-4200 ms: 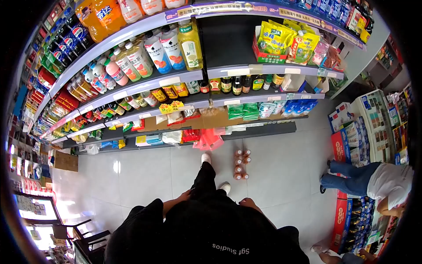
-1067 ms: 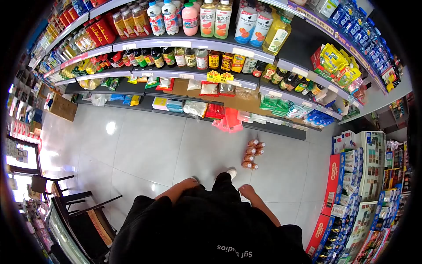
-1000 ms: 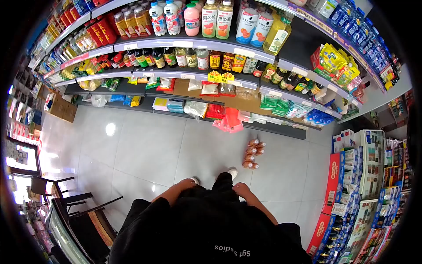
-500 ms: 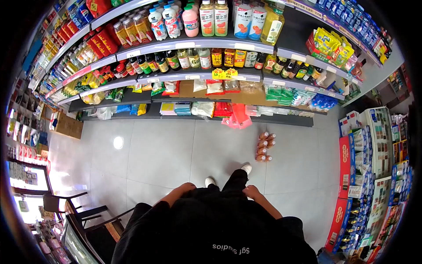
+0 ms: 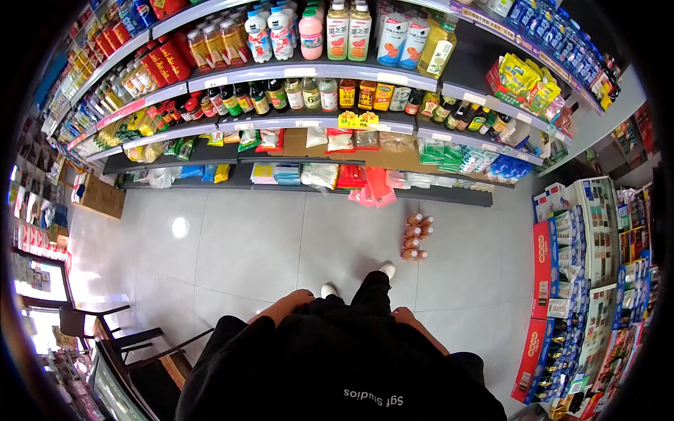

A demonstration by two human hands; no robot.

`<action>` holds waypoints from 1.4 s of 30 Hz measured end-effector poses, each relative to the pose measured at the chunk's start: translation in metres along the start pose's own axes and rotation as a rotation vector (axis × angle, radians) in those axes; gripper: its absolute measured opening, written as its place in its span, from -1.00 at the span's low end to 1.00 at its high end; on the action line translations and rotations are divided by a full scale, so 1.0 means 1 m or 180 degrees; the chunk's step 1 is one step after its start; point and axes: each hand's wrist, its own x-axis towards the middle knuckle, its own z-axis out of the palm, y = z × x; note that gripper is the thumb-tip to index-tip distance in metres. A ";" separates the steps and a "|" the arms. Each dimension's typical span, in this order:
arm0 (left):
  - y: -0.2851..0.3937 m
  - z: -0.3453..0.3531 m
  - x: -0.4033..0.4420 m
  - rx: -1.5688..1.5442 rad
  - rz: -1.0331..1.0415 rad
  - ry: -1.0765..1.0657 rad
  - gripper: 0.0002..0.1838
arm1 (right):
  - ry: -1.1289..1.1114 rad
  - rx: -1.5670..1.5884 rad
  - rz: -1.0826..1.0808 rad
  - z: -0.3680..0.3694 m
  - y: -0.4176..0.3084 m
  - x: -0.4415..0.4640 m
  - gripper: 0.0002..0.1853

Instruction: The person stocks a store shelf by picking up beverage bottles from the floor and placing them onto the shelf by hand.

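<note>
On the floor [image 5: 246,242], right of centre: a close-set cluster of bottles [image 5: 411,243], orange-brown with pale caps, in two uneven columns, near the foot of the shelving [image 5: 337,70] and well apart from both hands.
Right hand [image 5: 401,314]: below the bottles, lower middle of the frame, beside the black trousers [image 5: 371,293]; the fingers are mostly hidden, so I cannot tell how wide the grip is or whether it holds anything.
Left hand [image 5: 302,296]: lower middle, further left, against the dark clothing; grip also hidden, cannot tell.
White shoes [image 5: 387,269]: on the floor between the hands, one nearer the bottles.
Red packaging [image 5: 375,186]: above and left of the bottles, hanging over the lowest shelf's edge.
Shelving: across the top of the frame, with drink bottles [image 5: 311,35] above a row of sauce bottles [image 5: 347,95] and a yellow price sign [image 5: 358,121] beneath.
Right side: red-and-blue cartons [image 5: 542,270].
Left side: a cardboard box [image 5: 103,196], with a dark chair [image 5: 158,382] at lower left.
</note>
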 end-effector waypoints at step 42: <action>0.139 0.042 0.067 0.1377 -0.0424 -0.0908 -0.53 | -0.1638 0.2164 0.2353 0.018 0.048 -0.078 -0.58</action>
